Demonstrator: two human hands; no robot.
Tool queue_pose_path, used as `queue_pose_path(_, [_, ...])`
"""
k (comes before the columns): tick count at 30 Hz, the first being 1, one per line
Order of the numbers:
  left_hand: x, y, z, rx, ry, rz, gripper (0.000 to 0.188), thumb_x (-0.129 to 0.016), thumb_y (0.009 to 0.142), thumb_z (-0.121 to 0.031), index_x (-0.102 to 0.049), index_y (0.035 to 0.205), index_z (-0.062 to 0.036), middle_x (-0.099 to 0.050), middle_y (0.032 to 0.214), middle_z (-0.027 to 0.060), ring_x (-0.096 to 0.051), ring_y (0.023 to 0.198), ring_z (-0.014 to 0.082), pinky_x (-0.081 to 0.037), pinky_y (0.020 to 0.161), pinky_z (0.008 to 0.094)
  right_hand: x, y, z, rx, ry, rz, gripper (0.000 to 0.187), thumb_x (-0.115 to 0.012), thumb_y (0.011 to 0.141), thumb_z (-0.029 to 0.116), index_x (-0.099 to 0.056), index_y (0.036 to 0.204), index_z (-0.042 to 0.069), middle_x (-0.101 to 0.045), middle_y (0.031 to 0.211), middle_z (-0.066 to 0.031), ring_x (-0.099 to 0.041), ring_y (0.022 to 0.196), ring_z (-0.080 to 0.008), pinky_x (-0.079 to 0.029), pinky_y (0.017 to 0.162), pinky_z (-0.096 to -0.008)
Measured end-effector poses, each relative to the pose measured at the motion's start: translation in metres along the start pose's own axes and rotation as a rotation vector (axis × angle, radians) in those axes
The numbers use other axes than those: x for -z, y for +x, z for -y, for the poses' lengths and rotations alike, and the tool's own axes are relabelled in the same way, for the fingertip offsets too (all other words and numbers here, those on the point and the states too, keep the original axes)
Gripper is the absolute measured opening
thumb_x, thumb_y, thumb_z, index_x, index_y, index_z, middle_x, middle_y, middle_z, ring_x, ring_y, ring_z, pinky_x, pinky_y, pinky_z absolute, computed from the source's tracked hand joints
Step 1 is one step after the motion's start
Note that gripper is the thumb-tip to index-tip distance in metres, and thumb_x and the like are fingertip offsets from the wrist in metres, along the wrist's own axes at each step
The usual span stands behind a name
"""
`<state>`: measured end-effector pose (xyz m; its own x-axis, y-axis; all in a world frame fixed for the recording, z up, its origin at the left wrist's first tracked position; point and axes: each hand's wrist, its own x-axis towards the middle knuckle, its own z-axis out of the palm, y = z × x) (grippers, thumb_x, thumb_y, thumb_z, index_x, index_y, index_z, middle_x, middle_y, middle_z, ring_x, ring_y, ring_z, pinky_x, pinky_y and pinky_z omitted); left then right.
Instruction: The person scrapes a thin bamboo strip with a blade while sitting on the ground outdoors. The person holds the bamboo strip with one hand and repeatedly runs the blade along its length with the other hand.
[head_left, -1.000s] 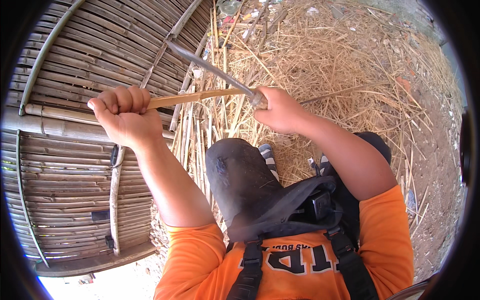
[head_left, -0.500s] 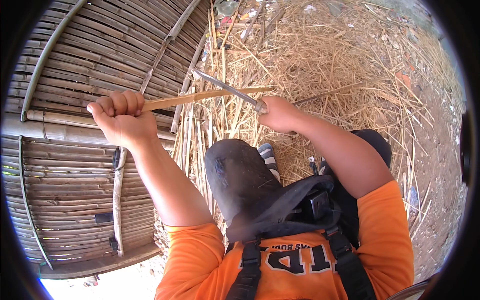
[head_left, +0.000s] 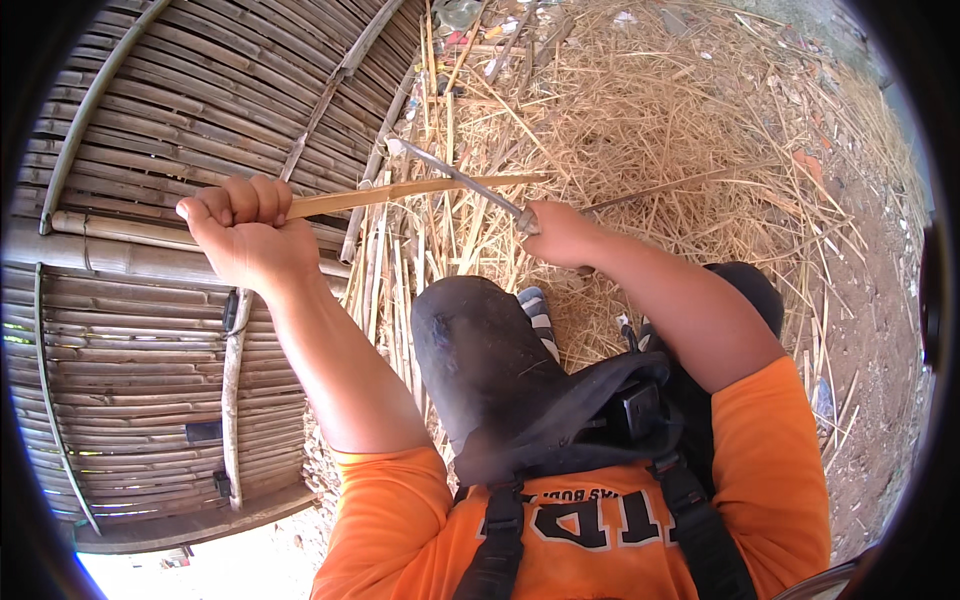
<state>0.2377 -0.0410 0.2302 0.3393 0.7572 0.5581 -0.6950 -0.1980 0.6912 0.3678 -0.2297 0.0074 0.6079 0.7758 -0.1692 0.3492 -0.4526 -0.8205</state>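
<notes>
My left hand [head_left: 248, 222] is closed around one end of a pale split bamboo strip [head_left: 400, 190], which stretches to the right and ends above the straw. Gripped in my right hand [head_left: 562, 236] is the handle of a long-bladed knife [head_left: 455, 175]. Its grey blade points up and left and crosses the strip at about its middle. Whether edge and strip touch is hard to make out. My fingers hide most of the handle.
A bamboo slat wall [head_left: 140, 340] fills the left side. Straw and bamboo shavings [head_left: 640, 120] cover the ground ahead, with a thin dark stick [head_left: 680, 183] on them. My bent knee [head_left: 475, 330] is close below the strip. Bare dirt [head_left: 885, 330] lies at the right.
Both hands have shifted very slightly, the right one a little downward. The strip and the knife keep nearly the same crossing, and both grips are unchanged.
</notes>
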Motion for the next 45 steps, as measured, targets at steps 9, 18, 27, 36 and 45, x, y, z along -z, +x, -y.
queue_pose_path(9, [0.003, -0.005, 0.004, -0.011, -0.062, 0.178, 0.051, -0.045, 0.106, -0.043, -0.024, 0.068, -0.0165, -0.020, 0.057, -0.0023, -0.017, 0.050, 0.0112, -0.016, 0.049, 0.0299, 0.034, -0.025, 0.051, 0.267, 0.218, -0.234, 0.033, -0.068, 0.084, 0.011, -0.056, 0.112, -0.002, -0.064, 0.086, -0.0112, -0.064, 0.074, -0.0215, -0.052, 0.067, -0.0381])
queue_pose_path(18, [-0.009, -0.017, 0.013, 0.017, -0.029, 0.086, 0.049, -0.044, 0.106, -0.042, -0.025, 0.069, -0.0159, -0.019, 0.056, -0.0017, -0.016, 0.050, 0.0116, -0.017, 0.049, 0.0305, 0.008, 0.004, -0.017, -0.035, -0.047, -0.012, 0.039, -0.068, 0.082, 0.018, -0.058, 0.114, -0.002, -0.066, 0.090, -0.0188, -0.067, 0.082, -0.0316, -0.052, 0.075, -0.0429])
queue_pose_path(27, [-0.006, -0.016, 0.015, 0.021, -0.079, 0.095, 0.047, -0.043, 0.106, -0.039, -0.025, 0.070, -0.0160, -0.020, 0.056, -0.0014, -0.016, 0.051, 0.0122, -0.017, 0.050, 0.0301, 0.036, -0.018, 0.036, 0.123, 0.193, -0.223, 0.032, -0.066, 0.085, 0.014, -0.057, 0.112, -0.002, -0.065, 0.081, -0.0133, -0.066, 0.075, -0.0234, -0.052, 0.064, -0.0368])
queue_pose_path(36, [-0.001, 0.004, 0.014, 0.020, -0.003, -0.138, 0.046, -0.041, 0.108, -0.037, -0.025, 0.070, -0.0151, -0.021, 0.057, -0.0018, -0.018, 0.051, 0.0123, -0.021, 0.051, 0.0296, -0.027, 0.007, -0.017, 0.066, -0.003, -0.108, 0.033, -0.068, 0.081, 0.017, -0.061, 0.108, -0.001, -0.068, 0.093, -0.0225, -0.068, 0.087, -0.0384, -0.053, 0.078, -0.0465])
queue_pose_path(45, [0.004, -0.002, 0.014, 0.006, 0.001, -0.131, 0.043, -0.037, 0.109, -0.037, -0.026, 0.073, -0.0156, -0.020, 0.059, -0.0005, -0.015, 0.053, 0.0140, -0.016, 0.052, 0.0313, 0.021, -0.020, 0.047, 0.221, 0.079, -0.290, 0.027, -0.066, 0.083, 0.011, -0.059, 0.106, 0.000, -0.065, 0.076, -0.0158, -0.065, 0.066, -0.0259, -0.050, 0.062, -0.0382])
